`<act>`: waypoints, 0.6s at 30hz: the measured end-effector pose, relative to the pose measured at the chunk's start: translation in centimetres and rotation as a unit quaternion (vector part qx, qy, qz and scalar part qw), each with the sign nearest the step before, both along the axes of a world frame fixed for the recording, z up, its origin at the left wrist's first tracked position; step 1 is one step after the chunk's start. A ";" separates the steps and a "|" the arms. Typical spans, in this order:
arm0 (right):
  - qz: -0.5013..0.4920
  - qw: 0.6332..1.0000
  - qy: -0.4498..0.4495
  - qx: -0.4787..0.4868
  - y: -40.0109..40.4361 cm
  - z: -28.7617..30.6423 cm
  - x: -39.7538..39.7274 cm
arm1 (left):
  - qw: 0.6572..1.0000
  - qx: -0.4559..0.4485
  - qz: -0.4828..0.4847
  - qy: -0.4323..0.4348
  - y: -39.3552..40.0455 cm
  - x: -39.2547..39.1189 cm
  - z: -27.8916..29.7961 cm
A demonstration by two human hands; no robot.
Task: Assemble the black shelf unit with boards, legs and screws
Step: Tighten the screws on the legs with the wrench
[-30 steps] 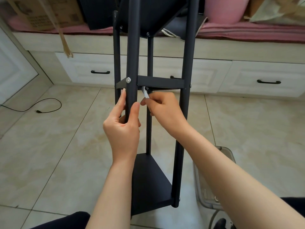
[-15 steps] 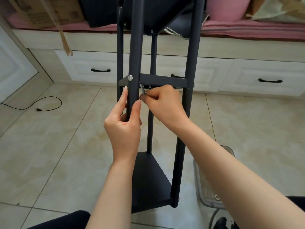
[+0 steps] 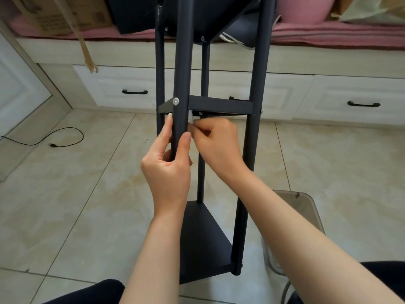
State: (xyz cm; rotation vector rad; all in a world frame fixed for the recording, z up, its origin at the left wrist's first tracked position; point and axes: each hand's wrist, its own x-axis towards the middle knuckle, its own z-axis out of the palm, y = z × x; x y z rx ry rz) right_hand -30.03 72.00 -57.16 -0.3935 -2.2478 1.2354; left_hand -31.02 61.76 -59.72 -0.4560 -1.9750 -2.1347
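A black shelf unit [image 3: 219, 105] stands on a tiled floor [image 3: 65, 194] directly in front of a seated person, its round matte legs rising past the top of the frame. A middle board [image 3: 220, 104] spans the legs at hand height, fixed to the near leg [image 3: 180, 84] by a silver screw [image 3: 176, 101]; a lower board [image 3: 202, 244] sits close to the floor. The left hand [image 3: 167, 170] wraps the near leg just below the middle board, thumb and fingers curled around the tube. The right hand [image 3: 215, 142] reaches under that board, its fingertips pinching a small light-coloured tool [image 3: 191, 117] pressed up against the board's underside; what kind of tool it is cannot be told. Behind the unit runs a white drawer bank [image 3: 285, 93] with black handles, topped by a pink cushion [image 3: 328, 29] and a cardboard box [image 3: 65, 16]. A black cable [image 3: 65, 137] lies on the tiles at left, and a clear plastic bin [image 3: 306, 211] sits beside the right forearm.
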 end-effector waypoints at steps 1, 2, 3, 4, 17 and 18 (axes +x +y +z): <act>-0.003 1.000 0.013 0.003 -0.2 -0.3 -0.1 | 1.000 0.002 0.002 -0.001 0.0 0.0 0.0; -0.008 1.000 0.026 0.007 -0.3 -0.7 -0.3 | 1.000 0.004 0.003 -0.003 0.0 0.0 -0.1; -0.015 0.999 0.040 0.017 -0.5 -1.0 -0.5 | 1.000 0.007 0.005 -0.006 -0.1 0.0 -0.1; -0.027 0.997 0.055 0.035 -0.6 -1.4 -0.8 | 1.000 0.009 0.006 -0.006 -0.1 0.0 -0.1; -0.094 0.976 0.181 0.080 -1.9 -2.9 -4.6 | 0.999 0.026 0.023 -0.020 -0.6 -0.2 -0.6; -0.088 0.978 0.175 0.072 -2.0 -2.9 -4.5 | 0.999 0.025 0.025 -0.019 -0.6 -0.2 -0.5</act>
